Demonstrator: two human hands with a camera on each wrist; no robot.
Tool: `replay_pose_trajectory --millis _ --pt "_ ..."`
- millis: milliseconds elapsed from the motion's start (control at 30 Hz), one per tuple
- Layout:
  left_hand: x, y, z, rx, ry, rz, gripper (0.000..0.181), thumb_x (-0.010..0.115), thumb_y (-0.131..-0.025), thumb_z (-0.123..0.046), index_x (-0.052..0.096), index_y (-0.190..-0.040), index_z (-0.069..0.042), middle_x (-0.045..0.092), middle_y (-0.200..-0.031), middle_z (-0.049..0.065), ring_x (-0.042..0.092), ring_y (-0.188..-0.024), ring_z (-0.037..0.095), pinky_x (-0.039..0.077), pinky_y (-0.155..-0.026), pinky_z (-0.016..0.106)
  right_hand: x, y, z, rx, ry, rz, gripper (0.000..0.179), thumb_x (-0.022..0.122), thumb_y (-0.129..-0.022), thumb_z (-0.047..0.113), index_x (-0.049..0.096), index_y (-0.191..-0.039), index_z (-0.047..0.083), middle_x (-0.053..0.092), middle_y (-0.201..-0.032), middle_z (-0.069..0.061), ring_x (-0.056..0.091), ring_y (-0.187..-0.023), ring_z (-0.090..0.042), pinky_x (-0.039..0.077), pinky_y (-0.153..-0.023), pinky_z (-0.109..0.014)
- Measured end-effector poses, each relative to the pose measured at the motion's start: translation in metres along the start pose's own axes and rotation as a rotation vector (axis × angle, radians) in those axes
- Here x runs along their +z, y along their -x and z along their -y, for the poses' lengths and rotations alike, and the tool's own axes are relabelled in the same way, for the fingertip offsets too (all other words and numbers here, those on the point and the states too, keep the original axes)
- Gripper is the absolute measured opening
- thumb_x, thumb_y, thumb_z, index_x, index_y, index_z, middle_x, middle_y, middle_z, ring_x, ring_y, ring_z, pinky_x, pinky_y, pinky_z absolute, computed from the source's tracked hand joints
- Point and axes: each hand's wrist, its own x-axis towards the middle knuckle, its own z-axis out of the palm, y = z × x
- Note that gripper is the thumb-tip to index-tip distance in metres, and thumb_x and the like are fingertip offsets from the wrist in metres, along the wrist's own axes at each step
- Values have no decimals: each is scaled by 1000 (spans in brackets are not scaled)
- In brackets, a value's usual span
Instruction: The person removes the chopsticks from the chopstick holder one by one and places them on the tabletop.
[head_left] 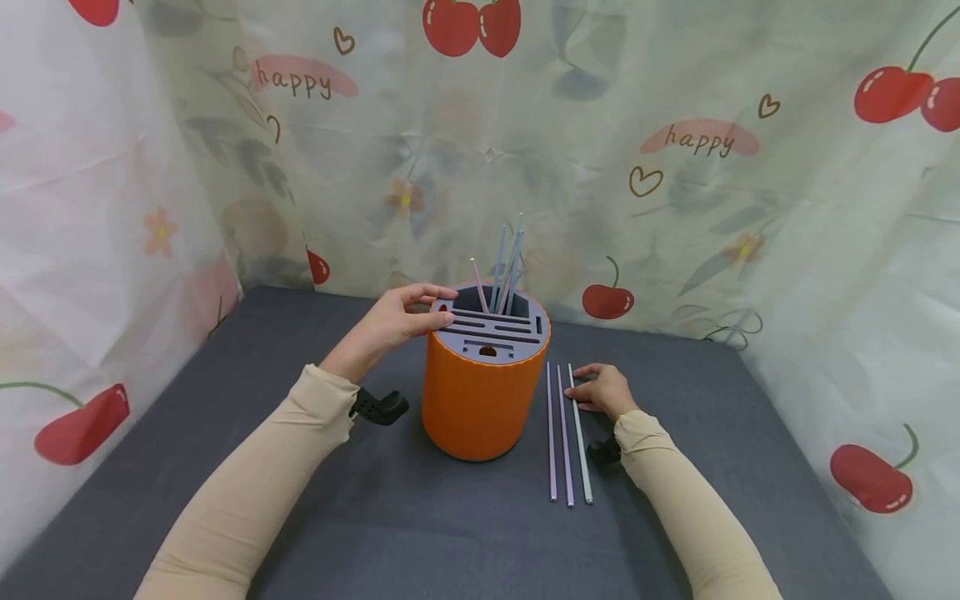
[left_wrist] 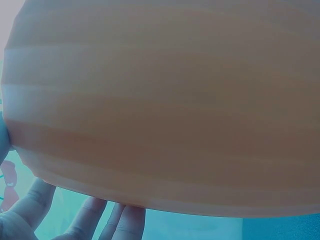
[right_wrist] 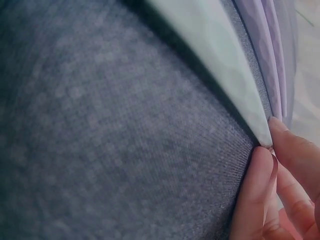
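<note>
An orange round desk organizer (head_left: 480, 408) with a grey slotted top (head_left: 487, 327) stands upright on the table. My left hand (head_left: 393, 321) grips its left rim, thumb at the top edge and the other fingers farther back; in the left wrist view fingertips (left_wrist: 131, 222) lie against its side. Several thin pink and blue sticks (head_left: 498, 258) stand in the organizer's rear compartment. To its right lie two lilac sticks (head_left: 552, 450) and a pale green stick (head_left: 581, 450), side by side. My right hand (head_left: 603, 390) pinches the far end of the pale green stick (right_wrist: 220, 55) between thumb and finger.
A dark grey cloth (head_left: 360, 525) covers the table. Behind and at both sides hangs a pale curtain (head_left: 480, 142) printed with cherries and the word "happy". Black straps with dark devices (head_left: 381, 408) sit at both wrists.
</note>
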Motion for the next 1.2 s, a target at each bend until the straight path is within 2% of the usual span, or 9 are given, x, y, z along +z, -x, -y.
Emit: replay_pose_trajectory --millis 633,1000,1100,1200 --pt "-1 -2 3 6 5 -1 43 71 -90 -27 59 -130 -20 40 -143 7 42 -128 27 42 -106 47 -1 -2 -2 26 4 12 48 78 -81 9 60 -124 -1 55 -119 -25 64 -63 -8 58 -60 -24" --pt "0 -2 3 6 14 -12 41 71 -90 -25 60 -129 -19 42 -141 5 46 -121 27 44 -104 46 -3 -2 0 35 -39 19 48 77 -82 9 59 -125 -2 63 -106 -19 65 -64 -8 58 -62 -26" --pt "0 -2 3 9 15 -12 42 71 -90 -25 60 -130 -19 41 -142 5 45 -123 27 43 -105 48 -8 -2 5 40 -67 26 49 76 -84 11 58 -128 -1 66 -104 -17 66 -69 -10 59 -65 -26" --pt "0 -2 3 9 15 -9 42 71 -90 -25 59 -130 -19 40 -143 6 44 -125 28 42 -105 48 -18 2 22 11 -140 46 52 74 -86 13 54 -133 -1 66 -108 -15 68 -79 -12 59 -74 -29"
